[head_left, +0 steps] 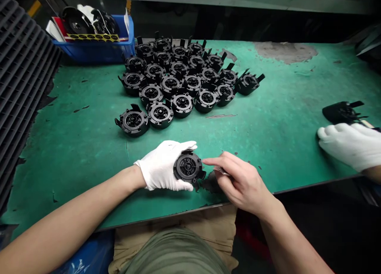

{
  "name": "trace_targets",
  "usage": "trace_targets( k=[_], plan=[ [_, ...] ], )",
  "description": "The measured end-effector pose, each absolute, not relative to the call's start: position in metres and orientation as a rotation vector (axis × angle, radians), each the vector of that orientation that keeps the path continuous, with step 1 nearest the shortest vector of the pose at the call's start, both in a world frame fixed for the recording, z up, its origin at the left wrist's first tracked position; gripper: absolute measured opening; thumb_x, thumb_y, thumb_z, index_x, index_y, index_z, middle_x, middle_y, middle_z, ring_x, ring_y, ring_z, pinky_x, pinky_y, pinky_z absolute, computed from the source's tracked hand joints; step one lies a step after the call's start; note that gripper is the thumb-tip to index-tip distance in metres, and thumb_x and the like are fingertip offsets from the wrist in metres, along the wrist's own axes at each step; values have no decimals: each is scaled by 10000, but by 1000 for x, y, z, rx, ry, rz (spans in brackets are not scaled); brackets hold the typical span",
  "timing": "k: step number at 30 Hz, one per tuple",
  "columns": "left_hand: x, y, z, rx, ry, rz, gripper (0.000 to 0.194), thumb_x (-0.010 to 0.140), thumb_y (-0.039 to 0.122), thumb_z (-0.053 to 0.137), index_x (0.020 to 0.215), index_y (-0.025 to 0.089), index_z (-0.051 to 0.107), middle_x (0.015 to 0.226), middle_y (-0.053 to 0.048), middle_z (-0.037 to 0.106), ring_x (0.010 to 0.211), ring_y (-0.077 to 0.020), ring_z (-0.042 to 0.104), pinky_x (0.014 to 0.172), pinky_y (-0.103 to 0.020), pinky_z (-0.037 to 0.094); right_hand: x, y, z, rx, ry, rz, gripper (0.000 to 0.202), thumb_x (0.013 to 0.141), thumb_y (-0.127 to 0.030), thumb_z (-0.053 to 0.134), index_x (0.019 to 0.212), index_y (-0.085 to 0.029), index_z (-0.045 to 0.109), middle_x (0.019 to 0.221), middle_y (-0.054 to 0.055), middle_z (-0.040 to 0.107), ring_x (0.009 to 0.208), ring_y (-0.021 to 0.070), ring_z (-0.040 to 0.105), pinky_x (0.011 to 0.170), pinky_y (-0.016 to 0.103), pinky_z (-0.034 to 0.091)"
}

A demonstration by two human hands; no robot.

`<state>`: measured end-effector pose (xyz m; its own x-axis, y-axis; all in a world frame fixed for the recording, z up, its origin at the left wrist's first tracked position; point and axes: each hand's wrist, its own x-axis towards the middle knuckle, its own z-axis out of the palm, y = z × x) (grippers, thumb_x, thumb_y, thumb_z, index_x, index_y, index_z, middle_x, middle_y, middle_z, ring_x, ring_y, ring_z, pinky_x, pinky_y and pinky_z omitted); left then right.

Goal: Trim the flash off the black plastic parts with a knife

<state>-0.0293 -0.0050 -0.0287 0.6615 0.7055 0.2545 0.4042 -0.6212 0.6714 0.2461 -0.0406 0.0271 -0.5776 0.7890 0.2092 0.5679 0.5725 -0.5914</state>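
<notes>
In my left hand (165,166), which wears a white glove, is a round black plastic housing (188,166). The fingers and thumb close around its left side, and its ribbed face with a central hub is turned up. My bare right hand (238,180) sits just to the right. Its index finger stretches out to the housing's right edge, at or almost at contact. The other fingers curl in around a small shiny piece (222,170), too small to identify. Beyond my hands stand many similar black housings (160,113) in a cluster, most with upright tabs.
A blue bin (95,51) with black parts and papers stands at the back left, beside a dark ribbed panel (24,67). At right, another person's white-gloved hand (351,145) is near a black housing (342,112). The green table top (285,139) has worn patches.
</notes>
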Motion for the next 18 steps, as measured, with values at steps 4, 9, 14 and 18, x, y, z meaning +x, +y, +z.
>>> trace_targets(
  k=[4,9,14,18],
  plan=[
    [-23,-2,-20,2240,873,664,1055,689,724,901,1485,135,538,1371,-200,728,1225,-409,739,1092,-528,583,227,-30,42,-1015,-2518,608,398,1065,-268,534,1427,-225,692,1104,97,601,908,204,611,767,336,542],
    [-20,-1,-16,2161,847,606,844,740,666,861,1377,173,607,1271,-143,765,1128,-363,772,1046,-494,599,216,-21,43,-1039,-2721,502,492,1071,-581,590,1419,-253,709,1099,100,614,840,210,623,679,332,532],
    [-25,-5,-30,2223,906,646,1234,638,708,941,1610,154,418,1525,-234,638,1358,-444,672,1182,-577,525,229,-20,35,-1109,-2595,316,425,1117,-476,547,1316,-141,716,1024,102,650,812,194,633,657,310,515],
    [-26,-8,-32,2215,889,740,1349,677,680,937,1693,154,221,1477,-223,674,1319,-415,703,1146,-553,557,225,-24,36,-1002,-2587,355,421,1113,-476,570,1359,-157,694,1025,96,657,802,181,619,664,299,514]
  ],
)
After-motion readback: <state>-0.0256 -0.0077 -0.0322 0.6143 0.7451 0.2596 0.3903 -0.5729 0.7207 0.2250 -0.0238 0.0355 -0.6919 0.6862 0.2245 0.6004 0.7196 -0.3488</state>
